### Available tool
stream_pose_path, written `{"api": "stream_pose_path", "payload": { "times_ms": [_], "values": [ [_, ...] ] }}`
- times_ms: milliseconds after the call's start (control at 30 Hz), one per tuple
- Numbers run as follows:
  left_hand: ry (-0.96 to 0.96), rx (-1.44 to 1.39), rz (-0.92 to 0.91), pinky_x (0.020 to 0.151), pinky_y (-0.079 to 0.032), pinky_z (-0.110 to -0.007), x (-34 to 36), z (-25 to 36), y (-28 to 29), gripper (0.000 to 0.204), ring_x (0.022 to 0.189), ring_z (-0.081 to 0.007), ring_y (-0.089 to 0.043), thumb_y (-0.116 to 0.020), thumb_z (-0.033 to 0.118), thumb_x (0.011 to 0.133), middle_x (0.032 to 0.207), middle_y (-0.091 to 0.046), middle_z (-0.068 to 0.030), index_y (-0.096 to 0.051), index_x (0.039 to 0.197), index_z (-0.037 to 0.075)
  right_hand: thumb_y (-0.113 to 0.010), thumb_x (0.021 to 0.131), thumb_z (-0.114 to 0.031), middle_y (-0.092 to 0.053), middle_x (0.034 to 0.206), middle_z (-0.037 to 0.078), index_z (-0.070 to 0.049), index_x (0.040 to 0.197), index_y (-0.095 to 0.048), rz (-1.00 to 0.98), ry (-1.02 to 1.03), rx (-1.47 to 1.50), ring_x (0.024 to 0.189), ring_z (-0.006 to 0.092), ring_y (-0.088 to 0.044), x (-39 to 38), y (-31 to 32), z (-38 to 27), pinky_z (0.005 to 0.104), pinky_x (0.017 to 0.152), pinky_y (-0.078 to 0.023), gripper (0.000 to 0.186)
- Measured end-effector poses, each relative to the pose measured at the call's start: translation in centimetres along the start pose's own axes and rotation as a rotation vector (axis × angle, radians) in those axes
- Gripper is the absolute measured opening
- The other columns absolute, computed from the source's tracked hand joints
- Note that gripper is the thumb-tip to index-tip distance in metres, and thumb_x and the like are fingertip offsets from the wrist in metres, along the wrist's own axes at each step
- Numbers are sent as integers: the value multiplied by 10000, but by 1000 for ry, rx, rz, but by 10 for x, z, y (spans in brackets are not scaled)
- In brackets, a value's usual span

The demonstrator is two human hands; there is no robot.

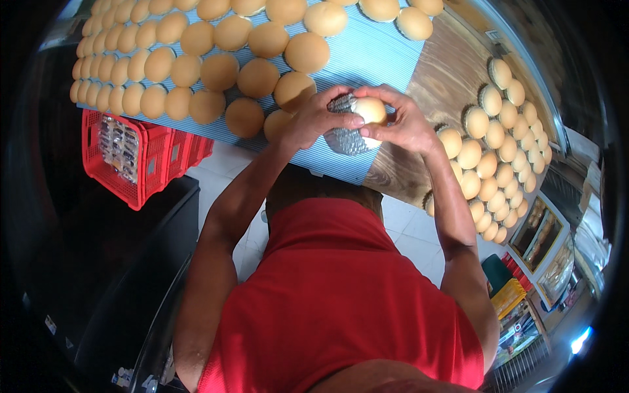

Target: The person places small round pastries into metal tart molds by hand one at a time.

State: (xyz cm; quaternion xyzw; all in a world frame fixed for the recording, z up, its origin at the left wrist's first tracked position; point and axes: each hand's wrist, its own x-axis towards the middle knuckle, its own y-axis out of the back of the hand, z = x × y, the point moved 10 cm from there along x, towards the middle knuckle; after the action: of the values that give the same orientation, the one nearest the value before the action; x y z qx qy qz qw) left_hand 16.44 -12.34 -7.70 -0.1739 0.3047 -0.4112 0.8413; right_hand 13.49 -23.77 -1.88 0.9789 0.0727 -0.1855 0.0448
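Near the middle of the blue ridged board, my left hand and my right hand are closed around a pale round bun and a grey, textured object beside it. My left fingers and thumb press on the grey object and the bun's left side, while my right thumb and fingers grip the bun from the right. What exactly the grey object is, I cannot make out. Rows of golden round buns lie on the board to the left and behind my hands.
A wooden board carries many buns at the right. Red crates holding packaged items stand below the board's left end, near a black surface. A tiled floor shows below. Shelving and yellow crates are at lower right.
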Motion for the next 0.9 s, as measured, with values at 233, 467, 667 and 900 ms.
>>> {"api": "stream_pose_path", "payload": {
  "times_ms": [233,467,667,900],
  "values": [
    [-125,-35,367,736,-556,-259,11,13,33,569,928,-127,-632,-865,200,789,1110,-599,-88,-564,1241,28,-874,731,-88,-596,1098,17,-110,1174,-706,189,82,9,1096,195,-617,41,52,10,334,896,-572,475],
    [-777,415,337,1037,-481,-375,-30,82,18,825,1240,-236,-570,-960,221,644,1353,-560,-148,-493,1303,53,-827,800,-423,-709,1070,138,-2,1238,-647,531,-103,-181,948,206,-691,118,111,31,337,862,-555,634],
    [-931,503,168,1108,-415,-442,-56,101,-14,1027,1349,-327,-488,-1028,287,499,1436,-487,-227,-432,1314,98,-806,802,-502,-676,1213,200,34,1319,-605,553,-45,-463,1094,259,-667,88,108,27,356,919,-540,771],
    [-1030,580,24,1052,-458,-430,-69,108,-47,1003,1291,-338,-547,-1031,265,460,1381,-544,-233,-466,1272,97,-823,860,-226,-664,1211,124,20,1332,-595,423,61,-3,1076,175,-614,-53,56,-14,324,931,-529,579]
  ]
}}
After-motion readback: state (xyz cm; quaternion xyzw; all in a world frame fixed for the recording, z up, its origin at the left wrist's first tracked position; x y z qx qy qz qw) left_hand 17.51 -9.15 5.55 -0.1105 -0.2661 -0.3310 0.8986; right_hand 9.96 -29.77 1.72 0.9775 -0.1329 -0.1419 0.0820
